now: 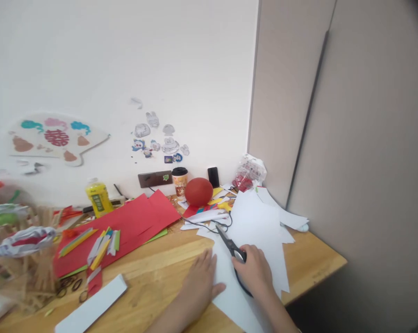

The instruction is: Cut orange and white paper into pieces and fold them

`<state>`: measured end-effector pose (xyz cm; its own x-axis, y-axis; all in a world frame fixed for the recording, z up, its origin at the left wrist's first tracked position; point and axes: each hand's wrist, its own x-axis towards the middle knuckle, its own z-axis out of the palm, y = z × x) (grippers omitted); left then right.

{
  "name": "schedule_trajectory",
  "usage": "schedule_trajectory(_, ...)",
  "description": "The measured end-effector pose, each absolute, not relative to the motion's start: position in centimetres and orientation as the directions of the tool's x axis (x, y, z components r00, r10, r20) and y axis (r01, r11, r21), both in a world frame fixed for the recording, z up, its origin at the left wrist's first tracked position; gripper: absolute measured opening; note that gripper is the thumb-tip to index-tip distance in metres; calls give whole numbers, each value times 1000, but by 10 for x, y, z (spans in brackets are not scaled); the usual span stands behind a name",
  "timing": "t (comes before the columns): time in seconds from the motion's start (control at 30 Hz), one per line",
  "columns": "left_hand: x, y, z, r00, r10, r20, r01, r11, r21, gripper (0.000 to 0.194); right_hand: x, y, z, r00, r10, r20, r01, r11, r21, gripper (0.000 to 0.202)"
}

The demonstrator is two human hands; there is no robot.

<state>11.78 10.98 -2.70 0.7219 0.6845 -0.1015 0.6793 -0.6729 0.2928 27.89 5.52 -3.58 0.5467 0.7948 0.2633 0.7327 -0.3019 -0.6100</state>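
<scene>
2 hands are at work at the wooden table [316, 259]. The right hand [257, 273] is curled closed around the handles of the black scissors [228, 240], which lie over the white paper [264, 236] with the blades pointing away from the person. The left hand [200, 277] has its fingers extended and nearly together, laid flat at the paper's left edge with the thumb spread over the sheet; it grasps nothing.

Hazard 1: the blade tips lie near a dark cord [230, 221]. Reaching forward could snag or nick it; whether they touch it cannot be told.

Hazard 2: the white sheets overlap loosely. Light pressure from the left hand could let the top sheet slide, and a blade could catch a lower layer.

Hazard 3: the left fingertips are just beside the scissors. Swinging the blades left would bring metal towards skin.

Hazard 4: the paper's right corner sits near the table edge, so a sideways drag could push it over.

Hazard 5: the red ball [198, 192] is just beside the lidded cup [180, 182]; a knock could roll it into the cup.
</scene>
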Motion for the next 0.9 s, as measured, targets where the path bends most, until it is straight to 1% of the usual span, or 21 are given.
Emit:
schedule_trajectory(0.07,97,112,-30,721,688,-82,686,-691,229,67,281,51,-29,578,774,259,670,-268,-693,13)
schedule_trajectory(0.13,76,118,-36,735,675,-58,670,-712,210,65,281,48,-26,571,780,255,587,-170,-792,13)
schedule_trajectory(0.2,58,125,-43,750,660,-42,652,-728,209,64,275,49,-26,528,807,265,520,-61,-852,17)
schedule_trajectory(0.23,51,127,-47,746,665,-37,657,-725,206,63,269,52,-27,499,821,277,509,-19,-861,18)
schedule_trajectory(0.33,40,128,-57,740,671,50,651,-733,198,58,244,66,-29,427,846,320,527,55,-848,17)
schedule_trajectory(0.43,45,117,-57,820,568,61,542,-808,232,60,229,76,-27,409,841,355,564,73,-823,17)
schedule_trajectory(0.5,54,106,-50,865,500,34,479,-845,238,63,239,74,-25,460,810,365,595,24,-803,18)
schedule_trajectory(0.53,60,101,-46,870,494,11,477,-845,240,63,250,70,-25,499,787,363,608,-20,-793,19)
schedule_trajectory(0.6,76,93,-36,843,536,-50,531,-814,234,64,284,58,-27,587,739,332,615,-140,-776,24)
schedule_trajectory(0.7,102,86,-25,796,592,-123,604,-762,234,67,343,39,-32,699,674,238,582,-343,-737,27)
schedule_trajectory(0.8,128,83,-23,759,643,-107,645,-719,257,69,386,32,-38,795,589,147,516,-529,-674,28)
schedule_trajectory(0.9,149,82,-28,736,672,-81,665,-695,273,70,406,40,-41,832,542,120,484,-602,-635,30)
